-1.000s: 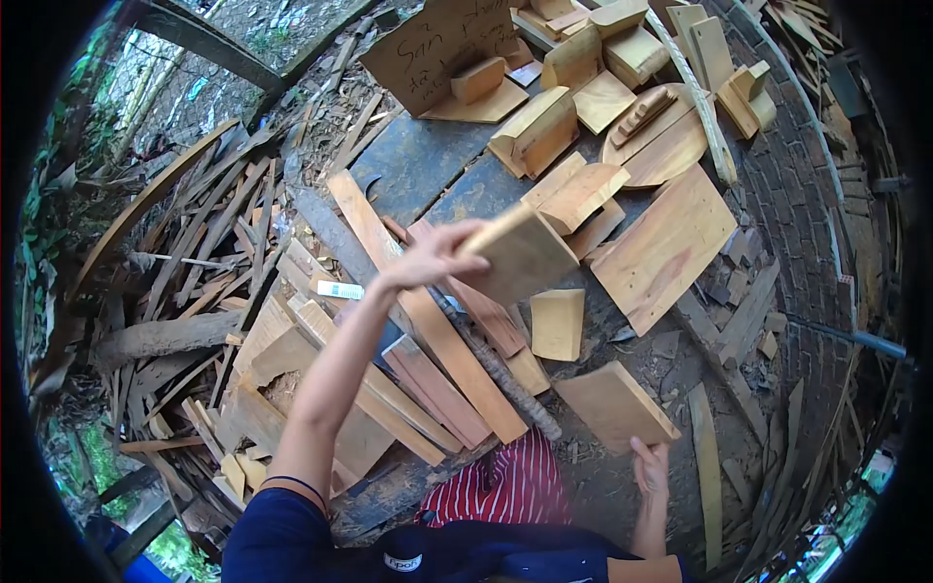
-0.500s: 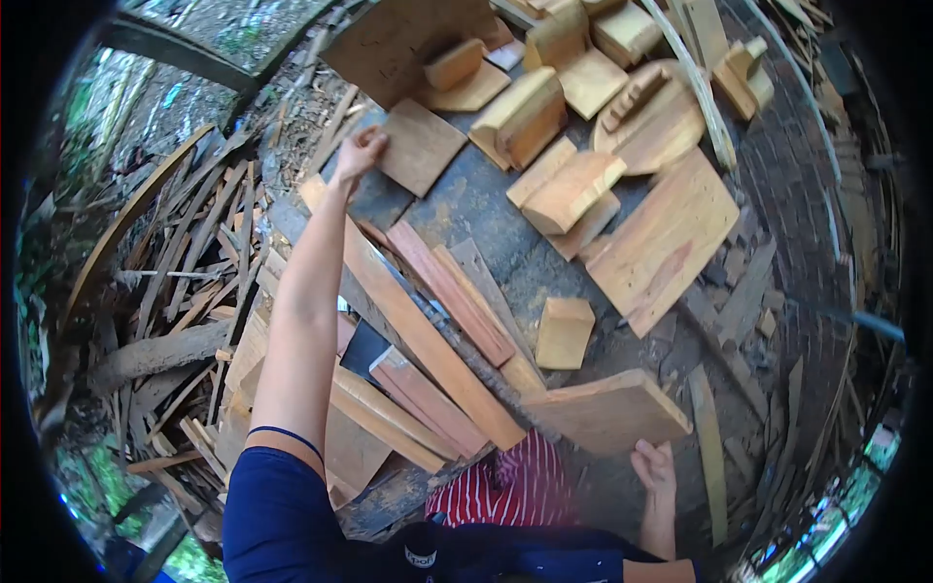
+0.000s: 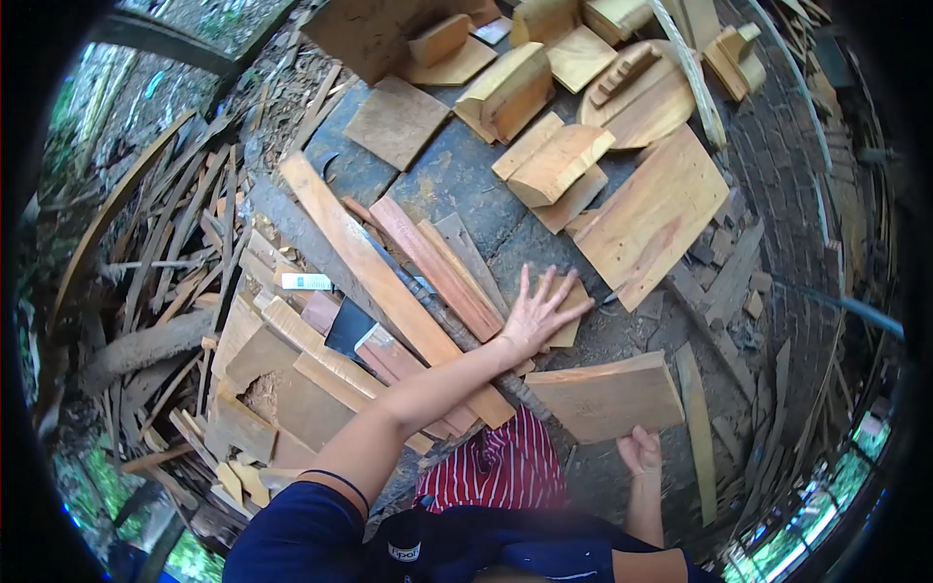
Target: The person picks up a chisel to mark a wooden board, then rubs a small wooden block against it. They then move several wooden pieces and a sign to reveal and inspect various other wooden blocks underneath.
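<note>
My left hand (image 3: 536, 319) reaches across with its fingers spread over a small wooden block (image 3: 570, 333), partly covering it. Low on the right, my right hand (image 3: 639, 451) grips the near edge of a flat wooden board (image 3: 604, 396), which is tilted with its broad face towards me. Left of my left hand lie long wooden strips, among them a reddish batten (image 3: 437, 267) and a longer pale plank (image 3: 389, 291).
Shaped wooden pieces, such as a curved block (image 3: 507, 92) and a rounded board (image 3: 649, 102), stand at the back. A wide board (image 3: 653, 219) lies to the right, a square board (image 3: 397, 123) at back left. Scrap wood (image 3: 180, 233) piles up on the left.
My left hand has swung from beside the square board, down and right to the small block, its fingers now spread. The board in my right hand has turned to show more of its face.
</note>
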Demonstrator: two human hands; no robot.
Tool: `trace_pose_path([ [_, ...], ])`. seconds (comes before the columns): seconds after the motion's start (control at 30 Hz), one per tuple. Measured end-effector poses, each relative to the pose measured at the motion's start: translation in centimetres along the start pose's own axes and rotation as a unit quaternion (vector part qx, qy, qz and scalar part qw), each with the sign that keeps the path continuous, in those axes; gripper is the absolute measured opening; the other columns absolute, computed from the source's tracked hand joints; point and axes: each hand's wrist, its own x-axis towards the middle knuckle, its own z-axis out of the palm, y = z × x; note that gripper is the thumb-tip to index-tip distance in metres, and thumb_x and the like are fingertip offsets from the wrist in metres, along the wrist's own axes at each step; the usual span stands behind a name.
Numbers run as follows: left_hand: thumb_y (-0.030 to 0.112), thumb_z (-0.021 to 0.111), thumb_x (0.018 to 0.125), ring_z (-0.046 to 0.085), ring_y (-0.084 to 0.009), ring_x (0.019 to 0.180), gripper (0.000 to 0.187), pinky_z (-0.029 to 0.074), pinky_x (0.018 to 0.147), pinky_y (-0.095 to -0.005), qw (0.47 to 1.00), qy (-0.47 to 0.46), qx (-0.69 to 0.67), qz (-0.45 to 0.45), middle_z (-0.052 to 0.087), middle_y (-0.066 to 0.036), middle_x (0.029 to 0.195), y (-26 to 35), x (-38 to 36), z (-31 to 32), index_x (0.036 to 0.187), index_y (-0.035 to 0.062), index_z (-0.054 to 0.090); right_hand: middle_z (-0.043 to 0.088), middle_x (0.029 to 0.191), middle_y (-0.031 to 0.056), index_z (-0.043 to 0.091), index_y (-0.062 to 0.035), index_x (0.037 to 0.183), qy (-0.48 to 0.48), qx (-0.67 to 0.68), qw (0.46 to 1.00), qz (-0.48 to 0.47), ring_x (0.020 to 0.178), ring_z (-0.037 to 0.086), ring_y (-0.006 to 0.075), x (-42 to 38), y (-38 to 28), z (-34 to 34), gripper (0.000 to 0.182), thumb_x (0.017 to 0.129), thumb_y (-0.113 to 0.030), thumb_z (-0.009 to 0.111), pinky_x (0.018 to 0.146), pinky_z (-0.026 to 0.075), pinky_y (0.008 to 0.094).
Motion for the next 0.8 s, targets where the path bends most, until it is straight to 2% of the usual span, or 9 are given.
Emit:
trace_pose_path([
  [0.07,0.037,0.089,0.049,0.023,-0.0423,0.139,0.125,0.014,0.105,-0.0734,1.0,0.001,-0.017,-0.015,0.018,-0.016,0.154,0.5,-0.1,0.5,0.149,0.0394,0.014,0.054,0.135,0.0016,0.053,-0.0154,0.132,0.021,0.024,0.999,0.004,0.127,0.045,0.0223,0.0,-0.1,0.5,0.059,0.078,0.002,0.069,0.111,0.029,0.0451],
  [0.17,0.034,0.09,0.047,0.03,-0.043,0.133,0.123,0.024,0.106,-0.0656,0.998,0.023,-0.058,-0.001,0.035,-0.022,0.142,0.1,-0.6,1.3,0.149,0.0335,0.021,0.054,0.134,0.0019,0.053,-0.0137,0.131,0.009,0.004,1.0,0.013,0.127,0.046,0.0225,0.6,-0.4,1.1,0.06,0.076,0.003,0.07,0.11,0.03,0.0447],
  [0.23,0.034,0.089,0.048,0.035,-0.0432,0.128,0.117,0.03,0.105,-0.0589,0.983,0.103,-0.154,-0.013,0.038,-0.024,0.136,-0.5,-1.9,-0.6,0.148,0.0281,0.028,0.052,0.136,0.0025,0.05,-0.0149,0.134,-0.012,0.0,1.0,0.012,0.128,0.044,0.0232,0.6,-0.3,0.1,0.063,0.077,0.0,0.071,0.111,0.029,0.0468],
  [0.37,0.033,0.085,0.048,0.043,-0.0394,0.117,0.104,0.044,0.094,-0.0518,0.94,0.303,-0.125,-0.096,0.044,-0.021,0.126,-4.3,-4.9,-7.6,0.141,0.0195,0.039,0.049,0.137,0.0053,0.047,-0.0134,0.136,-0.025,-0.009,1.0,0.018,0.13,0.042,0.0248,0.8,-0.6,-0.3,0.066,0.076,-0.002,0.072,0.111,0.029,0.0494],
  [0.43,0.034,0.083,0.051,0.044,-0.0408,0.114,0.101,0.044,0.09,-0.0529,0.911,0.364,-0.081,-0.178,0.045,-0.022,0.121,-9.6,-4.4,-10.5,0.141,0.02,0.039,0.051,0.134,0.0059,0.046,-0.0119,0.136,-0.031,-0.006,0.999,0.026,0.129,0.044,0.025,1.2,-1.3,2.2,0.066,0.075,0.0,0.071,0.11,0.03,0.0479],
  [0.53,0.034,0.083,0.052,0.041,-0.0422,0.116,0.106,0.043,0.094,-0.0502,0.866,0.359,-0.055,-0.344,0.038,-0.024,0.128,-19.0,-2.1,-13.0,0.143,0.022,0.033,0.051,0.134,0.0073,0.043,-0.0098,0.138,-0.052,-0.017,0.998,0.042,0.128,0.044,0.0257,3.4,-0.9,4.0,0.069,0.075,0.002,0.07,0.109,0.031,0.047],
  [0.6,0.037,0.084,0.057,0.04,-0.043,0.117,0.102,0.042,0.096,-0.0509,0.849,0.377,-0.005,-0.369,0.037,-0.023,0.129,-24.1,-0.5,-13.4,0.143,0.0201,0.033,0.049,0.136,0.0081,0.039,-0.0093,0.14,-0.063,-0.031,0.996,0.053,0.129,0.043,0.0262,4.8,-0.6,5.6,0.071,0.076,0.001,0.069,0.109,0.031,0.0476],
  [0.73,0.046,0.081,0.065,0.032,-0.0465,0.129,0.098,0.037,0.104,-0.0508,0.866,0.307,-0.032,-0.394,0.029,-0.025,0.143,-29.6,0.6,-12.6,0.147,0.0245,0.03,0.041,0.143,0.0064,0.031,-0.0107,0.144,-0.129,-0.049,0.988,0.064,0.132,0.039,0.0247,8.3,1.1,12.4,0.072,0.082,-0.004,0.067,0.11,0.032,0.0467],
  [0.8,0.043,0.08,0.068,0.027,-0.0459,0.134,0.099,0.034,0.106,-0.0526,0.864,0.37,-0.095,-0.327,0.027,-0.03,0.144,-31.4,-0.3,-11.3,0.148,0.0184,0.027,0.044,0.14,0.0083,0.032,-0.006,0.143,-0.149,-0.029,0.984,0.09,0.13,0.042,0.023,10.4,1.6,16.3,0.065,0.086,-0.005,0.064,0.109,0.034,0.0421],
])
